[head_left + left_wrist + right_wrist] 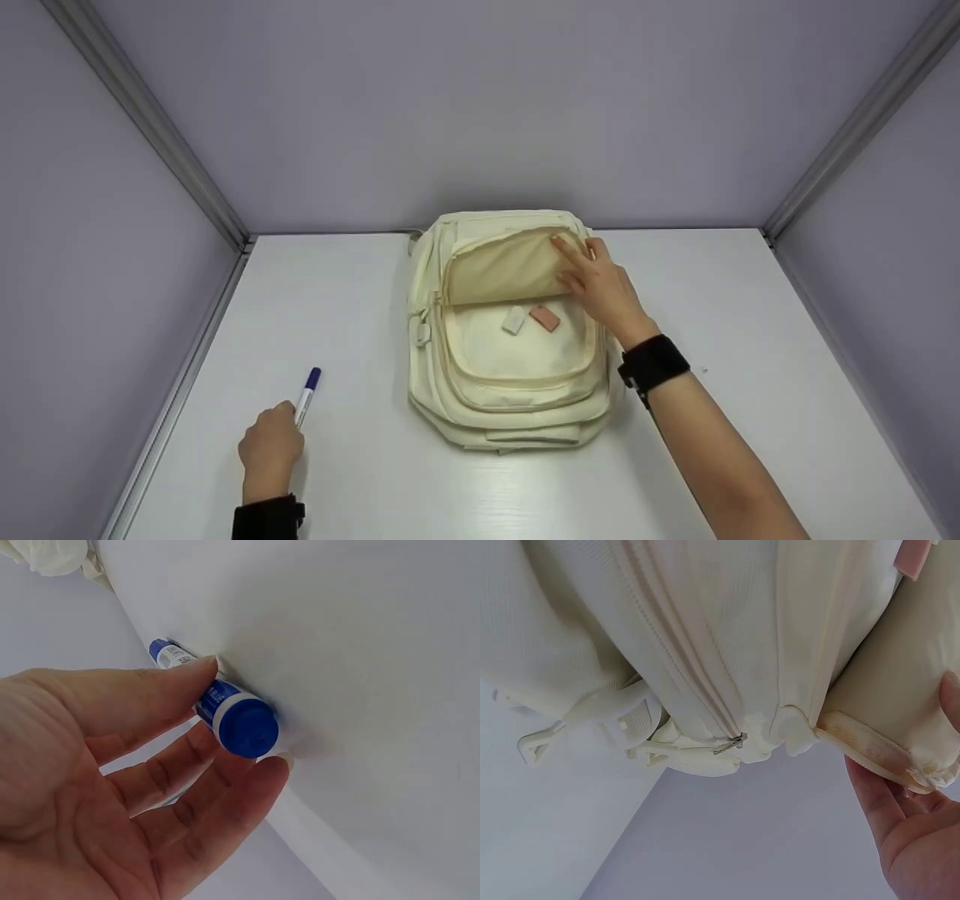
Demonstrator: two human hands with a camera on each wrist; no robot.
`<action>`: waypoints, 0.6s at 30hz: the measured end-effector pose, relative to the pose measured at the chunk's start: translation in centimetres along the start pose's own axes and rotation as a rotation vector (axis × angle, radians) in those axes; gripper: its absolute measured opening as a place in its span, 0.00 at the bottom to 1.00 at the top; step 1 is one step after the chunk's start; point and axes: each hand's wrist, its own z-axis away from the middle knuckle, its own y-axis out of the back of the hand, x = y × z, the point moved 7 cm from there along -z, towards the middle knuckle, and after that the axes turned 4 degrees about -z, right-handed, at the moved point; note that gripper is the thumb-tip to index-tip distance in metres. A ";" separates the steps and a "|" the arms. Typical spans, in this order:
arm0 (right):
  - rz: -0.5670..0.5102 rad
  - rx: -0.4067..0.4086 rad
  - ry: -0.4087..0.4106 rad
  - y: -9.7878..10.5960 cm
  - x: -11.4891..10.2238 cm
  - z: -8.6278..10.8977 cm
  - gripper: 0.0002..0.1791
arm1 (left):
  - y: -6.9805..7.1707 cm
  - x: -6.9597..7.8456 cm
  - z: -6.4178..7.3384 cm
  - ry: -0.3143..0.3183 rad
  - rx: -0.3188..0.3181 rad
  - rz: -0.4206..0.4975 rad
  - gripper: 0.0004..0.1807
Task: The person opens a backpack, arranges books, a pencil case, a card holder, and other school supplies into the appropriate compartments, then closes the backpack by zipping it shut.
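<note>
A cream backpack (517, 414) lies on the white table with its front pocket unzipped and the pocket flap (499, 271) folded up. My right hand (611, 292) holds the flap's right edge, thumb on the inner side and fingers behind, as the right wrist view shows. On the exposed pocket panel lie a small white block (514, 320) and a pink block (544, 318), which look like erasers. Left of the backpack, my left hand (271, 444) pinches a white marker with a blue cap (313, 378) between thumb and fingers. Its blue end (249, 727) points at the left wrist camera.
The white table (345, 315) is bordered by grey-lilac panels at the back, left and right, with metal corner posts (150, 112). Zipper pulls (731, 744) and a strap with a buckle (540, 742) hang at the backpack's side.
</note>
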 end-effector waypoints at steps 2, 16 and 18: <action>0.002 -0.002 -0.001 -0.1 0.0 0.0 0.31 | 0.1 0.2 0.0 -0.008 0.027 0.006 0.11; 0.000 0.004 0.004 -0.1 -0.1 -0.1 0.31 | 4.7 5.1 0.9 -0.110 0.494 0.105 0.18; -0.002 0.001 0.002 -0.1 -0.1 -0.2 0.31 | 5.5 6.5 1.2 -0.157 0.556 0.114 0.17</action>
